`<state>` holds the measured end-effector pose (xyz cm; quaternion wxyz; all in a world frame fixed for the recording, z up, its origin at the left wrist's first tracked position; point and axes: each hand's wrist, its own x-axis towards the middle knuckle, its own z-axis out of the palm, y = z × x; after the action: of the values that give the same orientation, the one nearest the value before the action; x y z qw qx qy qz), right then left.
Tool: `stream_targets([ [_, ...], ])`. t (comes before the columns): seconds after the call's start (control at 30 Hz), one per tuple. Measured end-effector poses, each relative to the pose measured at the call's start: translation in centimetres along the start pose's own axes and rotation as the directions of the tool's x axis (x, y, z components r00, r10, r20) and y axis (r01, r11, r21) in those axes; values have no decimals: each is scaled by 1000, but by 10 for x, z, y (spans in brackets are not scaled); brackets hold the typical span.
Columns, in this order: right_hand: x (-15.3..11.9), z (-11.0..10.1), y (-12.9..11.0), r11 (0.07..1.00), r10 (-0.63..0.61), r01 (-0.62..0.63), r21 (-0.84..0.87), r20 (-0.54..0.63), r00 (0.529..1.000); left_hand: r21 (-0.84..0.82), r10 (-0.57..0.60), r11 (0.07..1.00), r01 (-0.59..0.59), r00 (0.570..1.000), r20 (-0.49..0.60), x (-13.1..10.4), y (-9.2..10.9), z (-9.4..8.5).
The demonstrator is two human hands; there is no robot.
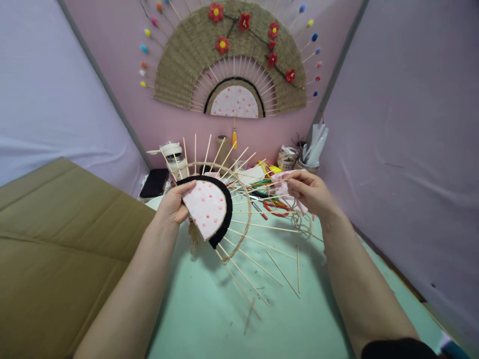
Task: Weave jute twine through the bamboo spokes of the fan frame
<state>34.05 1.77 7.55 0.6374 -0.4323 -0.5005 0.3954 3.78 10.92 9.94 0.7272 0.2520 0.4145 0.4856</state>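
My left hand [175, 203] grips the flat edge of a half-round piece [205, 207], white with pink dots and a black rim. Thin wooden sticks [258, 227] fan out from that rim, and a ring of twine [250, 209] runs across them. The piece is tilted, its arc towards the right. On the right, my right hand [305, 188] pinches near the tip of one stick, with its thumb and fingers together. Loose twine [301, 223] hangs in a tangle below this hand. A tassel [193, 237] hangs under the half-round piece.
Several loose sticks [282, 273] lie on the green table [209, 319]. Behind are red-handled scissors [276, 208], a jar [287, 157], a white cup [172, 155] and a black phone [154, 183]. Cardboard [67, 259] stands at left; a large decorated fan [179, 65] hangs on the wall.
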Motion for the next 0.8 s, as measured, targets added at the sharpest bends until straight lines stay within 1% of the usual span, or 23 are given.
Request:
stream_targets([
  [0.1,-1,1,-2,1000,20,-20,6,-4,1000,-23,14,1000,-14,1000,-2,0,1,0],
  [0.2,0,3,2,997,48,-49,63,14,999,-57,28,998,-28,1000,7,-1,2,0],
  [0.3,3,7,13,991,87,-91,94,49,995,-89,48,995,-48,999,-3,-2,2,1],
  [0.4,2,19,26,986,155,-160,41,115,981,-128,87,988,-90,996,-27,0,1,1],
  [0.5,-4,38,31,974,225,-215,-71,233,946,-174,127,975,-137,990,-67,2,-1,1],
  [0.57,-10,50,29,960,274,-237,-147,330,904,-191,129,971,-143,988,-83,2,-3,3],
  [0.63,-13,58,26,959,279,-233,-161,391,877,-194,118,972,-133,989,-84,1,-6,5],
  [0.7,-13,61,24,970,239,-206,-125,399,885,-200,107,972,-122,991,-84,0,-8,7],
  [0.8,-11,61,27,982,185,-185,-33,350,918,-210,76,974,-89,995,-71,-1,-11,10],
])
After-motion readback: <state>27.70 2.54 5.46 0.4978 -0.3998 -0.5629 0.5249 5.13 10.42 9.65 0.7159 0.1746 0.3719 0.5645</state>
